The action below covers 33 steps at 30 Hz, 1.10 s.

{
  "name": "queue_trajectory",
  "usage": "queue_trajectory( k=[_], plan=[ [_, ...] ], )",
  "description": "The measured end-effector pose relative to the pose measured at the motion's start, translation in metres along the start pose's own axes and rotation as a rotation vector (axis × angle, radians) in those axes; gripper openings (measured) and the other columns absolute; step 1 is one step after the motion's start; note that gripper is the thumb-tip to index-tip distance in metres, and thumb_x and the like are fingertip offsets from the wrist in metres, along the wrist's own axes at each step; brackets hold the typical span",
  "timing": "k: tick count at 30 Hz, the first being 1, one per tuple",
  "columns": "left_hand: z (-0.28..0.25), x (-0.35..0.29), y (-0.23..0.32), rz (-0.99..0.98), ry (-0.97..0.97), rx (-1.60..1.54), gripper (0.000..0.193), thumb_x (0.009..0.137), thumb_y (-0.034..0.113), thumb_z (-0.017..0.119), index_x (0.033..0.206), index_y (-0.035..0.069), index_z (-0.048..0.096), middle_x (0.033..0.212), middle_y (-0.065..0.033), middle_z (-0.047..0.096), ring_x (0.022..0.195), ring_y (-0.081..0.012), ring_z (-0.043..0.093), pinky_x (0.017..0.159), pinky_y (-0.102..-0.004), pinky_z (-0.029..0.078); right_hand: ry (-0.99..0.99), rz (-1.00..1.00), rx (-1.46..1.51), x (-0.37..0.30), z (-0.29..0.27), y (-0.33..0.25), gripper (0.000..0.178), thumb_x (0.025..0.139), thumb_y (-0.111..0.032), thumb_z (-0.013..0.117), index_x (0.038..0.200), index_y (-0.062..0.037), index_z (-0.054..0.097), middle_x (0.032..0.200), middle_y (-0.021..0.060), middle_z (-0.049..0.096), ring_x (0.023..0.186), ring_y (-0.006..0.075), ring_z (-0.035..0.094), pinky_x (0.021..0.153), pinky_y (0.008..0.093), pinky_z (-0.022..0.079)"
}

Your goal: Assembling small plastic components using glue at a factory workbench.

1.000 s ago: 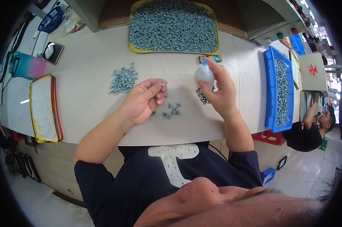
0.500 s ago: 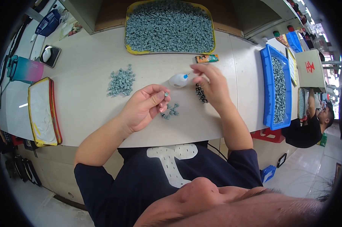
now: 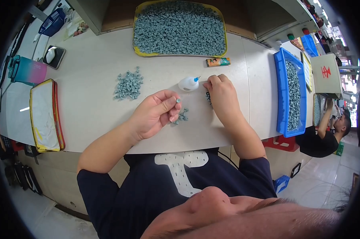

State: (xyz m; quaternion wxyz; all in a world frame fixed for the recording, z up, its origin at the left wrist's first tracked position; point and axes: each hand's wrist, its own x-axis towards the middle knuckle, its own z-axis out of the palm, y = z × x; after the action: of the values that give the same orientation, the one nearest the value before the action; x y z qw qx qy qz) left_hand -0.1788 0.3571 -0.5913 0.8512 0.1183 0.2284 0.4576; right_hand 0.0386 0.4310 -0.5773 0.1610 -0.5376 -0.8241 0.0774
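Observation:
My left hand [image 3: 151, 115] pinches a small grey-green cylindrical piece [image 3: 178, 100] between thumb and forefinger, its round end showing. To the right, my right hand [image 3: 224, 95] is lowered with fingertips drawn together over a cluster of small black parts [image 3: 208, 98]. My fingers mostly cover that cluster, and whatever they grip is hidden. Between the hands, a white squeeze bottle [image 3: 188, 84] with a blue tip lies on the table. A few grey-green pieces [image 3: 183, 115] are scattered beside my left fingers. Farther left is a larger heap of the same pieces [image 3: 128, 85].
At the back stands a yellow-rimmed tray [image 3: 136, 51] full of grey-green pieces, with a small orange-and-green box [image 3: 218, 62] before it. A blue bin [image 3: 281, 93] of parts is at right. A teal-pink bottle [image 3: 33, 72], phone [image 3: 59, 58] and stacked trays [image 3: 43, 115] line the left.
My right hand has come down from beside the squeeze bottle onto the black parts, its fingers drawing together. My left hand keeps its piece, nearly still.

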Motion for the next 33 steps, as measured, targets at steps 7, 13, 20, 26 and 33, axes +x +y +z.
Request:
queue_trajectory(
  k=[7, 13, 20, 26, 33],
  plan=[
    [0.006, -0.003, -0.001, -0.022, 0.002, 0.007, 0.01, 0.097, 0.015, 0.054, 0.102, 0.006, 0.055, 0.085, -0.0022, 0.054, 0.074, -0.011, 0.047, 0.065, -0.0253, 0.042, 0.032, 0.061, 0.123, 0.0, -0.016, -0.007, 0.008, 0.08, -0.005, 0.065, 0.086, 0.0008, 0.064, 0.085, 0.0158, 0.062, 0.079, 0.0317, 0.06, 0.071, 0.0381, 0.05],
    [0.005, -0.006, 0.001, -0.026, -0.022, -0.007, 0.01, 0.097, 0.014, 0.054, 0.101, 0.004, 0.056, 0.089, -0.0037, 0.058, 0.073, -0.0122, 0.05, 0.068, -0.026, 0.044, 0.151, 0.108, 0.302, 0.0, -0.028, -0.016, 0.009, 0.079, 0.0, 0.064, 0.087, -0.0004, 0.067, 0.088, 0.0139, 0.064, 0.082, 0.0294, 0.061, 0.072, 0.037, 0.051],
    [0.001, -0.004, 0.0, -0.003, -0.022, -0.003, 0.01, 0.097, 0.013, 0.053, 0.101, 0.004, 0.056, 0.09, -0.0041, 0.058, 0.075, -0.0128, 0.05, 0.068, -0.0263, 0.044, 0.097, -0.232, 0.124, 0.01, -0.005, 0.013, 0.01, 0.083, -0.002, 0.064, 0.092, -0.0007, 0.068, 0.092, 0.0132, 0.065, 0.079, 0.0299, 0.064, 0.072, 0.035, 0.052],
    [-0.002, -0.003, -0.001, -0.001, -0.047, -0.005, 0.01, 0.097, 0.012, 0.053, 0.102, 0.004, 0.056, 0.09, -0.0042, 0.058, 0.075, -0.0131, 0.05, 0.069, -0.0264, 0.044, -0.008, -0.126, 0.114, 0.012, -0.002, 0.011, 0.012, 0.084, -0.002, 0.064, 0.095, -0.001, 0.067, 0.093, 0.0135, 0.063, 0.079, 0.0271, 0.063, 0.072, 0.0335, 0.053],
    [0.001, -0.007, 0.003, -0.022, -0.026, 0.016, 0.009, 0.097, 0.012, 0.052, 0.103, 0.005, 0.055, 0.088, -0.0026, 0.055, 0.075, -0.0122, 0.047, 0.067, -0.026, 0.042, -0.09, 0.027, 0.378, 0.011, -0.026, -0.005, 0.014, 0.083, -0.003, 0.066, 0.097, 0.0, 0.066, 0.092, 0.0104, 0.061, 0.075, 0.0189, 0.061, 0.068, 0.0269, 0.05]
  ],
)
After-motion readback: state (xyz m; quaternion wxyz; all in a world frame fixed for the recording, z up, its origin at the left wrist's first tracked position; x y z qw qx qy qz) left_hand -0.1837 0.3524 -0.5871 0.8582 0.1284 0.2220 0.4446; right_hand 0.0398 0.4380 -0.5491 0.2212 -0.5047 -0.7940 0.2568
